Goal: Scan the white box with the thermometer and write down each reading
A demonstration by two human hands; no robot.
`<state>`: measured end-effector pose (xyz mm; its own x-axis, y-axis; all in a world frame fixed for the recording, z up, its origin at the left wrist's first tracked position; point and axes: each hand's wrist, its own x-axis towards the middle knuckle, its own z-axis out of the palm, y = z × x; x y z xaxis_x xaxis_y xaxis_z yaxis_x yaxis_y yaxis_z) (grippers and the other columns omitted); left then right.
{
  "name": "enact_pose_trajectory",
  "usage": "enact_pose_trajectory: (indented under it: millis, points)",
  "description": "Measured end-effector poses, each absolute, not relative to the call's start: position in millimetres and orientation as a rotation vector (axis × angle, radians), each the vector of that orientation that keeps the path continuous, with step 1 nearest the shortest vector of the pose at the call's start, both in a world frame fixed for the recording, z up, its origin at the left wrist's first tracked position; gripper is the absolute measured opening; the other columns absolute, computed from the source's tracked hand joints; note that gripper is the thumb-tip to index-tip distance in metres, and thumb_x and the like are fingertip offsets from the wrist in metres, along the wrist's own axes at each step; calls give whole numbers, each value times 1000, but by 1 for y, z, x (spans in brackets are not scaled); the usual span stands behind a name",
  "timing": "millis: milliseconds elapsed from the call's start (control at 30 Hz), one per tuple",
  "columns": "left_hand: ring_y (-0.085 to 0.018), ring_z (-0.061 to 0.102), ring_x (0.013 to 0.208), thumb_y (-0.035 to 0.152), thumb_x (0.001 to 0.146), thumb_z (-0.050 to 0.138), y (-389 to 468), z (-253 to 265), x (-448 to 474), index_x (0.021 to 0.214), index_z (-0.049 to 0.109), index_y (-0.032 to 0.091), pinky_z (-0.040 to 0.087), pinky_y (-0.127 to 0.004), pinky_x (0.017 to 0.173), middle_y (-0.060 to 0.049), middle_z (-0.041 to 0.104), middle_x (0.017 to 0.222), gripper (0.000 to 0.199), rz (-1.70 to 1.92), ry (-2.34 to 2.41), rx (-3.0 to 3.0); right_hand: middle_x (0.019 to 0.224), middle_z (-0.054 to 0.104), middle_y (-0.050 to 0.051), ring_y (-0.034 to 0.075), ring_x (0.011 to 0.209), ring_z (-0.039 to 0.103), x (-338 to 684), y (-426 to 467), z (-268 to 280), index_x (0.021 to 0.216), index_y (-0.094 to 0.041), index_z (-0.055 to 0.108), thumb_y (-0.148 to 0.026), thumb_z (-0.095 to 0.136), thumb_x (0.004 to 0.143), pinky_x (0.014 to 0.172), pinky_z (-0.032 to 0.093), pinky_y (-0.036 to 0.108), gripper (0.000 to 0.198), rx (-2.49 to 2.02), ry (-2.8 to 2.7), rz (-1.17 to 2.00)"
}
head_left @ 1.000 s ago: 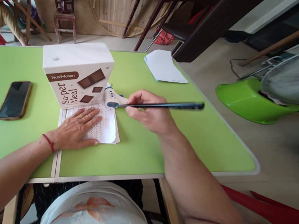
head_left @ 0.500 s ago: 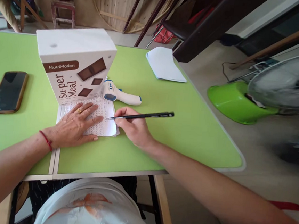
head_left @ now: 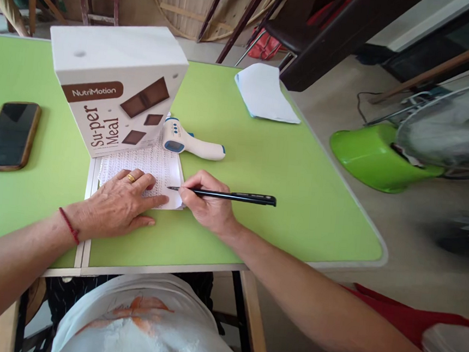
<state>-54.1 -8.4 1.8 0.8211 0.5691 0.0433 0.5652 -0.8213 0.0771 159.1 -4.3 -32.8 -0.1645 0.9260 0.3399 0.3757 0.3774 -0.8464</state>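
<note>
A sheet of paper (head_left: 168, 171) covered in rows of handwriting lies on the green table, with other sheets under it. Across its lower left part rests my left hand (head_left: 123, 202), fingers apart and a little bent, holding nothing. My right hand (head_left: 209, 204) pinches a black pen (head_left: 244, 198) whose tip is at the paper's right side. Behind the paper stands a white NutriMotion box (head_left: 116, 92), covering the sheet's far edge. Close to the box's right side lies a white and blue infrared thermometer (head_left: 194, 143).
A phone (head_left: 10, 135) in a brown case lies at the left of the table (head_left: 288, 219). Folded white paper (head_left: 266, 94) sits near the far right edge. Beyond the table are a green stool (head_left: 375, 158) and a fan (head_left: 460, 127).
My left hand has slid slightly toward me on the paper and its fingers have bent more, uncovering written rows. The pen's back end has swung toward me, still in my right hand.
</note>
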Motion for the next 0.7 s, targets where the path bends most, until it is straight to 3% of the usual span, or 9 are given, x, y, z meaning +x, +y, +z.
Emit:
enact_pose_trajectory:
  millis: [700]
  points:
    - [-28, 48, 93, 44, 92, 54, -7, 1, -54, 126, 57, 26, 43, -44, 82, -12, 49, 108, 39, 84, 900, 2960, 53, 50, -6, 8, 45, 42, 159, -4, -35, 64, -22, 45, -21, 54, 76, 44, 35, 22, 15, -1127, -1809, 778]
